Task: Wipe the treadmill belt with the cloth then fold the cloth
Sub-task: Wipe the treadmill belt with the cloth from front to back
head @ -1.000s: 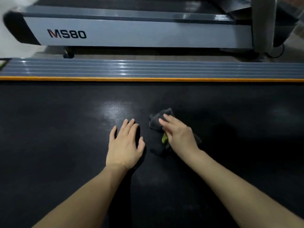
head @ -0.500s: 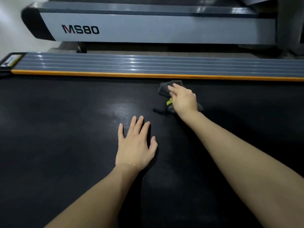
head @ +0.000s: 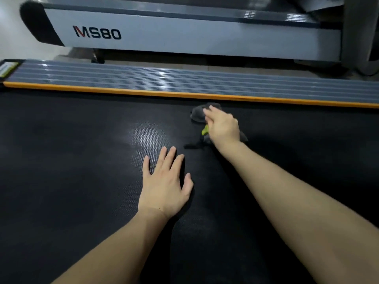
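Note:
The black textured treadmill belt fills most of the view. A crumpled grey cloth with a bit of green on it lies on the belt close to the orange-edged far side. My right hand lies on top of the cloth with fingers stretched forward, pressing it onto the belt. My left hand rests flat on the belt nearer to me, fingers spread, holding nothing.
A grey ribbed side rail with an orange strip borders the belt's far edge. Beyond it stands a second treadmill marked MS80, with a grey upright post at the far right.
My right hand has pushed the cloth away from me across the belt toward the orange edge. The left hand has stayed flat on the belt.

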{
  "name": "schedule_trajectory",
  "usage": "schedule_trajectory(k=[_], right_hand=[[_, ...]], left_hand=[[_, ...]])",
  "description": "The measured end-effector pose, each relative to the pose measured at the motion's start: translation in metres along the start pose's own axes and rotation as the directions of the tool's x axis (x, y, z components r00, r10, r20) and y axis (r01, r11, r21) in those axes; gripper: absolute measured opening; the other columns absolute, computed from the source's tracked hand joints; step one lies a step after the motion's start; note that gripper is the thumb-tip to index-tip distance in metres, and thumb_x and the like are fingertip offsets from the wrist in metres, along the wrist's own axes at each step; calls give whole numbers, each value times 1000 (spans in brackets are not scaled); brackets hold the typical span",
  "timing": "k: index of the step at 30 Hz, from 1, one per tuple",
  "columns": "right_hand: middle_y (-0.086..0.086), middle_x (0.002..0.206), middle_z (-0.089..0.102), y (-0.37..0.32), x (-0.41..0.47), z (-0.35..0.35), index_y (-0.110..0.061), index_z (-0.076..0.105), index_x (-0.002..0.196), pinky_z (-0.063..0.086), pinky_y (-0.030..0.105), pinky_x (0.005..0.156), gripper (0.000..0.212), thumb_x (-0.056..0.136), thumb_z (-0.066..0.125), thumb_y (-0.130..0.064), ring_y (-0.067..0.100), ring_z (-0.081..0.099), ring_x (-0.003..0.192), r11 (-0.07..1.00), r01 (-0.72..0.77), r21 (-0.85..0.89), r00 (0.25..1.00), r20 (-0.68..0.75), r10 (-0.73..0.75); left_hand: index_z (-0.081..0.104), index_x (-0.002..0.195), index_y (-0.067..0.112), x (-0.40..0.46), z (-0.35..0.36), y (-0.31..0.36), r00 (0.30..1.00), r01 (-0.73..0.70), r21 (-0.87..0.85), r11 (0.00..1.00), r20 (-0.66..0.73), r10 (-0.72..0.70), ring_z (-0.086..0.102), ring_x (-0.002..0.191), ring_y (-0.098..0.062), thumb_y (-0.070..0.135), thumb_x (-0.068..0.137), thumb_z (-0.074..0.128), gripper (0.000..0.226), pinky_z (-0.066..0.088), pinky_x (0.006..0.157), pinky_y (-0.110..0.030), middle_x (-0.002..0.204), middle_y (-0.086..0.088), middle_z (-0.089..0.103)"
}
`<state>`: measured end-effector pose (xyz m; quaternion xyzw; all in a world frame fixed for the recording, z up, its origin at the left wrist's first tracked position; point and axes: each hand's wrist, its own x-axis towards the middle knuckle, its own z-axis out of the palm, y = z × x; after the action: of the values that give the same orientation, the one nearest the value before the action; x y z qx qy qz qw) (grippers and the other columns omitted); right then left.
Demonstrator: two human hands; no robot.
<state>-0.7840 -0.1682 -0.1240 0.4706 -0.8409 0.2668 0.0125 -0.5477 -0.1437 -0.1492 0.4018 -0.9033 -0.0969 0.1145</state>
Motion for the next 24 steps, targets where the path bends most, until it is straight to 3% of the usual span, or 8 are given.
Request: schedule_trajectory(k=[5, 10, 15, 19, 24], right_hand=[[-8, 144, 53, 1, 7, 8, -33, 65, 125, 43, 36, 103, 30, 98, 54, -29, 24, 56, 125, 998, -63, -25, 998, 29, 64], [0, 135, 62, 4, -80, -14, -26, 71, 119, 48, 37, 99, 30, 91, 64, -19, 23, 59, 123, 999, 17, 41, 999, -42, -15], [-2, 136, 61, -2, -194, -44, -26, 71, 120, 45, 31, 106, 33, 89, 67, -15, 17, 57, 126, 997, -5, 72, 1000, -25, 7], [0, 136, 61, -14, -262, -55, -24, 70, 122, 45, 32, 106, 38, 87, 71, -11, 17, 56, 126, 997, 10, 72, 1000, 13, -11], [3, 139, 58, -11, -219, -46, -24, 68, 125, 47, 36, 103, 36, 91, 65, -14, 23, 55, 127, 1000, -18, 21, 1000, 3, 18]], left_hand=[[43, 148, 27, 2, 1, -2, 999, 6, -7, 1000, 32, -5, 8, 157, -15, 53, 96, 31, 60, 1, 124, -56, 167, 4, 25], [45, 144, 28, 3, 0, -1, 999, 12, -35, 999, 44, -11, 11, 156, -16, 49, 95, 33, 54, 3, 124, -57, 165, 5, 29], [54, 134, 26, -3, -12, 0, 999, -9, -100, 995, 32, 12, 22, 154, -17, 29, 96, 44, 40, 6, 124, -56, 156, 7, 43], [51, 143, 25, -15, -27, -5, 991, -42, -107, 993, 124, 56, 16, 155, -16, 27, 97, 46, 46, 5, 125, -51, 163, 6, 34], [47, 144, 33, -54, -44, -6, 972, -70, -50, 996, 220, 79, 14, 155, -23, 36, 101, 39, 44, 14, 123, -50, 164, 6, 29]])
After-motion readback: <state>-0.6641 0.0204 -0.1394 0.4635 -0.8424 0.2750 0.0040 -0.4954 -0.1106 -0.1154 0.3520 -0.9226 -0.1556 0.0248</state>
